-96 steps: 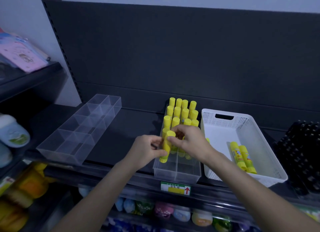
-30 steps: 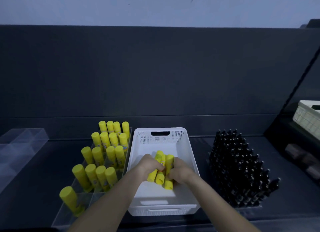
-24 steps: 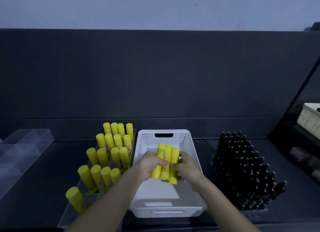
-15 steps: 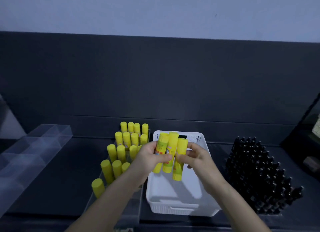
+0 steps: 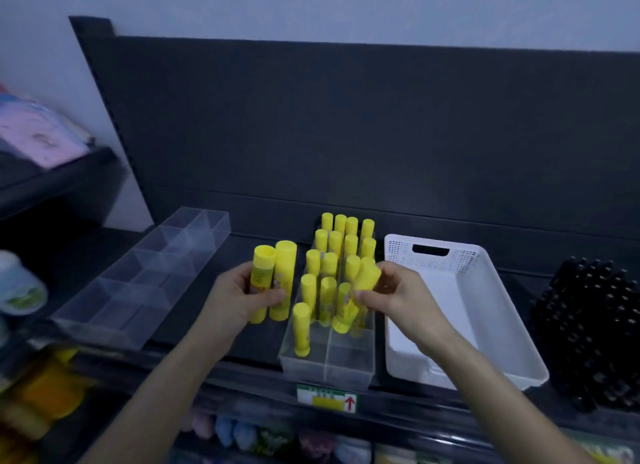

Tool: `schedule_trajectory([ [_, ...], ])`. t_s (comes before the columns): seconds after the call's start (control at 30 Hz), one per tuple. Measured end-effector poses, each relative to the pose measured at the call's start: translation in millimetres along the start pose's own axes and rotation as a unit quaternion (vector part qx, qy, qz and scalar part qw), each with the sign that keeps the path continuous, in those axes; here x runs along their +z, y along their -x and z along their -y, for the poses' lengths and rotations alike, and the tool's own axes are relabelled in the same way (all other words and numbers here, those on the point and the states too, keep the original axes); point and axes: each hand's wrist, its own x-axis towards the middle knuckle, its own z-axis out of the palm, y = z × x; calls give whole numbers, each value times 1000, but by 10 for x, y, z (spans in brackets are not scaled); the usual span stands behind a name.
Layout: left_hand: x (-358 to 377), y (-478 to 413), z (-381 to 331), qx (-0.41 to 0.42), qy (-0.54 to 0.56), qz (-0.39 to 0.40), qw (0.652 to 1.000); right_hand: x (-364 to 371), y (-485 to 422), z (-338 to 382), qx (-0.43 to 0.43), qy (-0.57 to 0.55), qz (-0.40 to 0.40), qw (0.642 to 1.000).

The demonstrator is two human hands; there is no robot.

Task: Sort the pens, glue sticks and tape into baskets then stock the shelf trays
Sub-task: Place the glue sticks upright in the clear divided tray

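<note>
Right hand [image 5: 398, 299] pinches one glue stick [image 5: 365, 279], tilted with its cap up-right and base down in the clear tray [image 5: 329, 370] at frame centre, nearer its free front cells than the left hand [image 5: 239, 299], which grips two upright sticks [image 5: 285, 273] just left of it.

Two yellow glue sticks [image 5: 275, 283] stand upright in the left hand [image 5: 239, 304], just beside the clear tray [image 5: 325, 368]; a third stick [image 5: 365, 278] tilts in the right hand [image 5: 398, 297] above it; other sticks [image 5: 334, 245] stand upright inside.
</note>
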Motion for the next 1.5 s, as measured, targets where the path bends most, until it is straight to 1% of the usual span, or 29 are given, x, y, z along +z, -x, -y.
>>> schedule_trajectory([
  [0.17,-225,95,179,-24,-11,0,1000,393,-39,-115,-13,149,20,989],
  [0.3,-278,128,258,-42,-5,14,999,586,-9,-225,-32,285,46,957],
  [0.4,-297,139,310,-48,-2,26,999,645,9,-293,-28,332,37,942],
  [0.67,-244,120,305,-34,-16,51,998,677,2,-281,-26,345,33,938],
  [0.83,-176,121,244,-27,-5,68,997,620,40,-213,-19,347,32,937],
  [0.9,-141,119,210,-26,4,75,997,532,55,-105,-16,305,-3,952],
  [0.97,-95,100,187,-24,7,86,996,456,72,55,-35,204,-34,978],
  [1.03,-33,71,168,-15,2,104,994,414,92,207,-51,107,-15,993],
  [1.07,2,61,154,-9,2,113,994,404,101,262,-55,76,5,996],
  [1.13,70,51,128,-3,12,132,991,405,105,325,-69,47,41,996],
  [1.2,132,55,105,-8,23,151,988,384,107,317,-80,39,52,995],
  [1.27,161,57,92,-12,26,151,988,327,108,289,-77,17,36,996],
  [1.33,147,35,100,-12,17,113,993,230,112,240,-60,-19,-10,998],
  [1.37,126,20,109,-12,9,89,996,171,108,207,-51,-18,-39,998],
  [1.43,85,19,109,-14,3,63,998,81,96,102,-40,56,-73,995],
  [1.5,65,35,114,-17,-12,61,998,82,104,-15,-25,153,-62,986],
])
